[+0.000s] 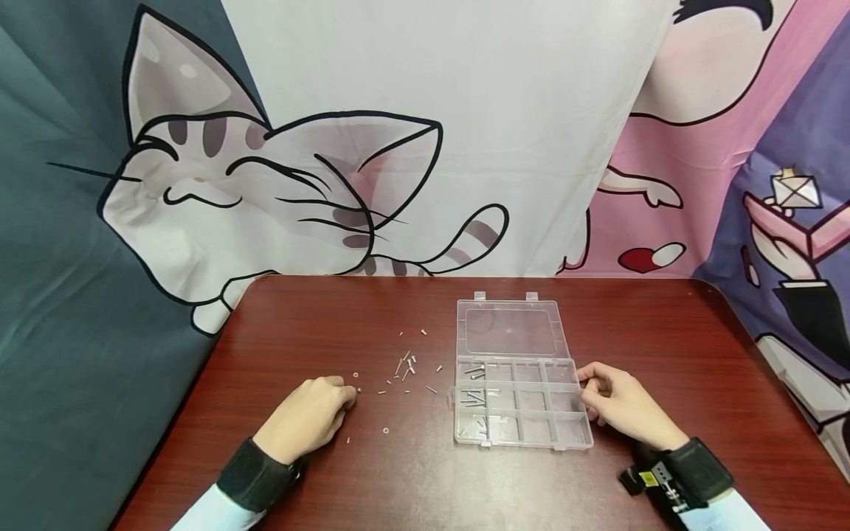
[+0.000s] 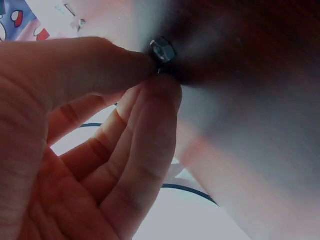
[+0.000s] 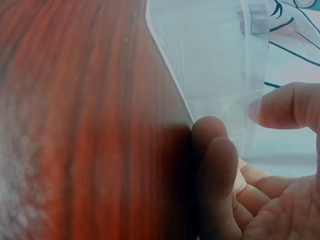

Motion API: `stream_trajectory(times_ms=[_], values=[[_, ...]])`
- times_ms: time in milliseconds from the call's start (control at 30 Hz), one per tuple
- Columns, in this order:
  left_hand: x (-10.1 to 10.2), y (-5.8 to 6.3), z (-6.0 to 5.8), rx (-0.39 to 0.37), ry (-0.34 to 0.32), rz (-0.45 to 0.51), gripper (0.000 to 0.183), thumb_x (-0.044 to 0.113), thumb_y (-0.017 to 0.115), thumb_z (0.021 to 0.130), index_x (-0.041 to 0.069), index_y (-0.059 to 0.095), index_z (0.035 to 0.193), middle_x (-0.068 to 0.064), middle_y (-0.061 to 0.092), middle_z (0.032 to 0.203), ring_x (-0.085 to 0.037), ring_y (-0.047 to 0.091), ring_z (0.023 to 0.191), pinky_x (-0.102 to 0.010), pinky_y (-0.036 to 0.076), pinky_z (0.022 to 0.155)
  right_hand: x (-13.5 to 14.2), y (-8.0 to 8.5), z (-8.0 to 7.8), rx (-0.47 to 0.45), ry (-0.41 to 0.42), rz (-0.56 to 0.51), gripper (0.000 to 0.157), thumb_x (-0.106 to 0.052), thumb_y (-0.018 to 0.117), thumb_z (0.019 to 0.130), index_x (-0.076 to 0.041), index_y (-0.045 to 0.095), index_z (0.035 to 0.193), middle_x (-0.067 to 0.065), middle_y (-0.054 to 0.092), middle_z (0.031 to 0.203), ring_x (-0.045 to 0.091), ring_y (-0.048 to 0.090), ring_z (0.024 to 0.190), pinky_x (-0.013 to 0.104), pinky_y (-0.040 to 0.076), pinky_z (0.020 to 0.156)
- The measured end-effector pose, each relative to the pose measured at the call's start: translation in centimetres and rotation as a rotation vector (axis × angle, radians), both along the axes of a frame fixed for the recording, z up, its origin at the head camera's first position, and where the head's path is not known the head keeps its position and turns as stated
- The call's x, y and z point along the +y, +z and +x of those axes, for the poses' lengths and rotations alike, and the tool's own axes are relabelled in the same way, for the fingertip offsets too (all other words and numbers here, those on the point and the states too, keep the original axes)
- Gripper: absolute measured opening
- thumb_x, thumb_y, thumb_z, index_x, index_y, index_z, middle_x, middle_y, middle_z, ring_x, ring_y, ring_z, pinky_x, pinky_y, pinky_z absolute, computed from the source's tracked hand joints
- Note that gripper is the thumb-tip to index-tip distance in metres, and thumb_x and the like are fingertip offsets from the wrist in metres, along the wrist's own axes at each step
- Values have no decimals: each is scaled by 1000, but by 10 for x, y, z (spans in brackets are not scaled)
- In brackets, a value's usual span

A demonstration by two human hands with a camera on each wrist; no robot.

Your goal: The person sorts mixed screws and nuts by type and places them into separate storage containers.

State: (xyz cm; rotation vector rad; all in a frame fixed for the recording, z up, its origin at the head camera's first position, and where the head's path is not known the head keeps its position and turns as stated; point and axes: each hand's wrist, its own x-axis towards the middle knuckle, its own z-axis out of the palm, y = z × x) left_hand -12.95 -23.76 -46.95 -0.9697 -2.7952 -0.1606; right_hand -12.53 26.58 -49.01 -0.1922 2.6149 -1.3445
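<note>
My left hand [image 1: 302, 417] is low over the left part of the table. In the left wrist view its thumb and index fingertips pinch together at a small metal hex nut [image 2: 163, 49]. A clear plastic compartment box [image 1: 536, 398] lies with its lid [image 1: 513, 330] laid back. Its left column holds several screws [image 1: 474, 398]; smaller bits lie in the front left compartment. My right hand [image 1: 627, 405] grips the box's right edge, thumb [image 3: 275, 107] against the wall and curled fingers [image 3: 216, 160] low beside it.
Several loose screws [image 1: 406, 365] are scattered between my left hand and the box. A pale washer or nut [image 1: 386, 430] lies nearer me, another small ring [image 1: 355, 375] just beyond my left fingertips. Printed cloth [image 1: 398, 74] hangs behind the table's far edge.
</note>
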Motion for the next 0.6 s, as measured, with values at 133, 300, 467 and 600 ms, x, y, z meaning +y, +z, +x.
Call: stream_trajectory(times_ms=[133,300,467,600], values=[[1,0,-3,-20,-7,17,24,1,63,69,22,53,72,12,40,68,-7,44,57,-25,39,52,0,1,0,2,1,-1,25,-10,59,90,0,59,112,5,57,68,15,57,59,33,51,54],[5,2,-6,-37,-10,29,26,0,57,65,23,49,71,12,37,69,-6,37,56,-24,34,51,0,1,-1,2,6,-4,25,-9,59,90,0,59,112,5,57,68,15,57,59,34,51,54],[17,7,-8,-25,-71,95,24,3,55,64,23,48,74,14,34,73,-5,34,55,-21,32,50,0,1,0,0,6,3,25,-8,58,89,1,59,113,5,57,68,15,57,59,33,51,54],[37,14,-8,-13,-179,171,23,3,55,66,23,49,76,16,31,77,-3,34,56,-17,31,51,-1,2,1,-2,0,9,25,-9,57,89,0,59,112,5,57,68,15,57,59,33,51,55]])
